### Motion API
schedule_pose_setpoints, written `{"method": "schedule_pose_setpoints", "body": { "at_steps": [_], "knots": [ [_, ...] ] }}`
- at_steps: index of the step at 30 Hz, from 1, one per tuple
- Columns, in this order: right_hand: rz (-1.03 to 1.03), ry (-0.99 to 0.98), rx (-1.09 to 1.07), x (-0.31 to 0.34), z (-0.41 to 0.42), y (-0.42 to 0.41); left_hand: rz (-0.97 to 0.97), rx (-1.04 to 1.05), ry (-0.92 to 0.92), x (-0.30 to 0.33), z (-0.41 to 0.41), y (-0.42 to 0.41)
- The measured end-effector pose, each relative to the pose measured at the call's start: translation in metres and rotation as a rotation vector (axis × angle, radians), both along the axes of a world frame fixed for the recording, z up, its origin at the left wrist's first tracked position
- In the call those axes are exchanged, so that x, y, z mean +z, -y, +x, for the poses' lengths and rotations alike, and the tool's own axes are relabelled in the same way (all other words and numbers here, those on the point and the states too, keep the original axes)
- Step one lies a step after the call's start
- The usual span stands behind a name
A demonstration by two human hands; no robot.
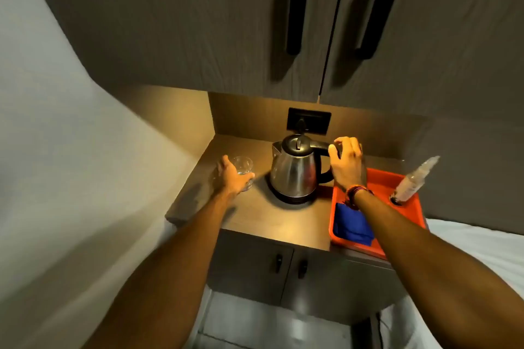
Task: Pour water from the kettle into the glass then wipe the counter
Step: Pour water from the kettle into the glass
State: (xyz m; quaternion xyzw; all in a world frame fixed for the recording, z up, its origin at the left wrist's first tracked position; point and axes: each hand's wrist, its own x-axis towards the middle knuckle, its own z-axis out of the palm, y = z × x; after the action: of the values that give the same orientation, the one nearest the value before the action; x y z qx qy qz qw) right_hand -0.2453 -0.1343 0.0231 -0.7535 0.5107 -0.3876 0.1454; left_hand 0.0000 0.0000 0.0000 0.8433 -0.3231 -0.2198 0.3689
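Stainless electric kettle [295, 171] sits on its black base at centre frame, spout toward the left, handle toward the right; that puts the spout on the glass side, so a pour needs only a tilt leftward. Clear drinking glass [243, 168] stands on the surface [255, 215] just left of the kettle. Left hand [231, 178] wraps it from the near side, fingers curled around the wall, likely to steady it for the pour. Right hand [347, 163] is at the kettle handle, wrist cocked, forearm reaching in from lower right; fingers arched over the handle top, thumb at its near side (full closure cannot be told). Kettle looks not yet lifted. Blue cloth [351, 224] waits in the red tray [377, 178] at right, beside a clear plastic bottle [415, 180], handy for wiping.
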Motion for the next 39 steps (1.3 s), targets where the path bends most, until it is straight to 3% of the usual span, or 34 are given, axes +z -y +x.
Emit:
{"method": "schedule_pose_setpoints", "body": {
  "at_steps": [5,11,14,17,20,23,25,30,34,39],
  "knots": [
    [0.380,0.275,-0.070,-0.030,0.018,0.022,-0.010,0.169,-0.274,-0.044,0.009,-0.006],
    [0.696,0.557,-0.150,-0.036,0.047,0.042,-0.134,0.245,-0.401,-0.063,0.020,0.011],
    [0.722,0.620,-0.249,-0.054,0.041,0.054,-0.178,0.260,-0.442,-0.075,0.015,0.021],
    [0.594,0.615,-0.301,-0.056,0.061,0.060,-0.193,0.260,-0.329,-0.088,0.028,0.031],
    [0.490,0.502,-0.311,-0.051,0.074,0.066,-0.252,0.248,-0.281,-0.090,0.033,0.041],
    [0.618,0.202,-0.160,-0.037,0.089,0.067,-0.252,0.226,-0.273,-0.090,0.035,0.042],
    [0.385,0.108,-0.167,-0.026,0.107,0.061,-0.218,0.182,-0.258,-0.093,0.037,0.033],
    [0.224,-0.198,-0.050,0.001,0.151,0.042,-0.231,0.103,-0.285,-0.087,0.050,0.014],
    [0.050,-0.255,0.011,0.013,0.169,0.025,-0.142,-0.013,-0.225,-0.080,0.062,0.005],
    [-0.044,-0.393,0.084,0.023,0.187,0.014,-0.219,0.046,-0.115,-0.073,0.064,-0.005]
  ]
}}
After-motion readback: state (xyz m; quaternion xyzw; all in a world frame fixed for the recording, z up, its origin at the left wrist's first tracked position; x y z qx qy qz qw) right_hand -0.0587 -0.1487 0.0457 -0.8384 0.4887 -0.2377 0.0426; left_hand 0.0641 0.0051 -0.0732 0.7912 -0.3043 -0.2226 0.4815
